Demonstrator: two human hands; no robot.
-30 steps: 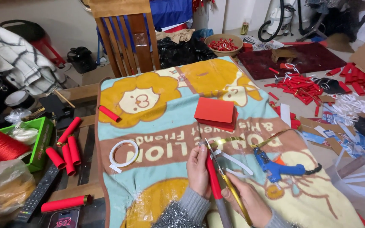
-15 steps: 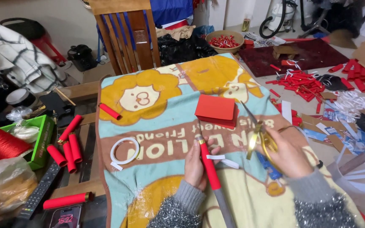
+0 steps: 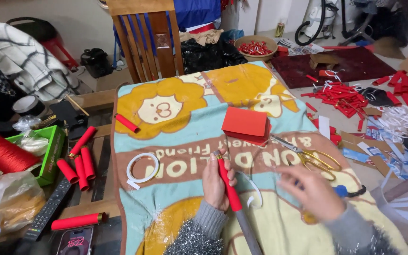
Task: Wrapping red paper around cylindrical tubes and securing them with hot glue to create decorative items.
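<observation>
My left hand (image 3: 215, 182) is shut on a red paper tube (image 3: 227, 182) that sits on a grey rod (image 3: 247, 226). It rests on a cartoon lion blanket (image 3: 175, 113). My right hand (image 3: 308, 191) is blurred, with its fingers apart and nothing in them. It hovers just below gold-handled scissors (image 3: 313, 159), which lie flat on the blanket. A curled white strip (image 3: 256, 189) lies between my hands. A stack of red paper (image 3: 245, 123) sits above the tube. A white tape ring (image 3: 142, 167) lies to the left. A blue-handled tool (image 3: 343, 191) shows partly past my right hand.
Several red tubes (image 3: 79, 163) lie on the wooden table at left, beside a green box (image 3: 50, 151), a red thread spool (image 3: 3, 153), a remote (image 3: 48, 210) and a phone (image 3: 74, 241). A wooden chair (image 3: 147, 38) stands behind. More red tubes (image 3: 345, 94) and paper scraps cover the floor at right.
My right hand held the scissors half a second ago. It has laid them on the blanket and drawn back toward me, empty. My left hand keeps the red tube.
</observation>
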